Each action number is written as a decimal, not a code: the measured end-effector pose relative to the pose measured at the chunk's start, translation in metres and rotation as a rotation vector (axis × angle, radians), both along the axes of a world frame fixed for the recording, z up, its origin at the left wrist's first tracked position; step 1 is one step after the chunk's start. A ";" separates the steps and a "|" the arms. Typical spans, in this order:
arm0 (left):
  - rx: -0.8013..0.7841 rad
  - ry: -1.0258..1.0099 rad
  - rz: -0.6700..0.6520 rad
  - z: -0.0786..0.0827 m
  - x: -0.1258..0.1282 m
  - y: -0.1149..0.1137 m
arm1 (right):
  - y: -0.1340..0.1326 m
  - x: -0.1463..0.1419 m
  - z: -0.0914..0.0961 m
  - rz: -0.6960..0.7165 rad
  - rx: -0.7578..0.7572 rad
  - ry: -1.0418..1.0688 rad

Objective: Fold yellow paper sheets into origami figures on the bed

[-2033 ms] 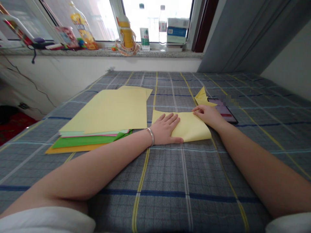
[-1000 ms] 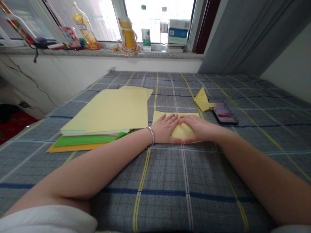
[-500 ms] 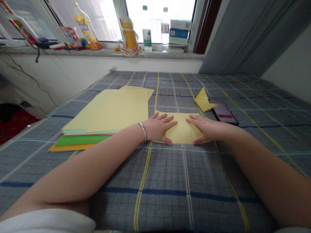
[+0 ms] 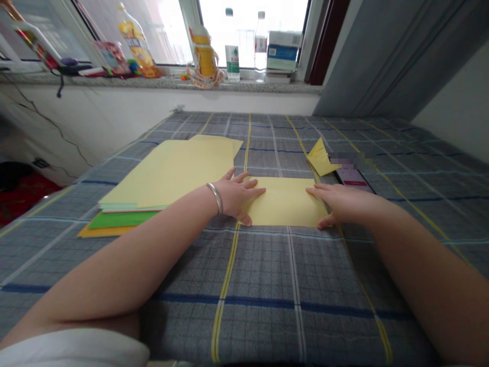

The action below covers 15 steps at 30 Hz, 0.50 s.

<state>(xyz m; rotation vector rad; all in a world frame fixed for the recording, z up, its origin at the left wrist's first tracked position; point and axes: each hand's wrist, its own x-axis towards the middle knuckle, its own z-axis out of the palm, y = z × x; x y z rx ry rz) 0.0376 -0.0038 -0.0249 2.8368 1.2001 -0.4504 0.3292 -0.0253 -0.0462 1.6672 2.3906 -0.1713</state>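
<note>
A pale yellow sheet of paper lies flat on the plaid cloth in front of me, its long side running left to right. My left hand, with a silver bangle at the wrist, rests spread over the sheet's left end. At the right end, my right hand touches the paper with fingers stretched and thumb apart. Neither hand grips anything. Just beyond my right hand stands a folded yellow paper piece, partly over a phone.
To the left lies a stack of coloured paper, yellow on top, with green and orange edges showing. The plaid cloth covers the whole surface. Bottles, a yellow flask and boxes line the windowsill behind.
Both hands have slid outward along the sheet, the left one leftward and the right one rightward. More of the paper's middle now shows between them.
</note>
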 end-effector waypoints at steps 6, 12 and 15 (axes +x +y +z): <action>-0.059 0.085 0.036 0.008 -0.004 0.001 | -0.002 0.002 0.004 -0.009 -0.020 0.003; -0.086 0.069 0.005 0.008 -0.006 0.003 | -0.014 -0.001 0.005 0.098 0.011 0.028; -0.090 0.049 -0.030 0.006 -0.009 0.006 | -0.021 -0.006 0.005 0.203 -0.021 0.095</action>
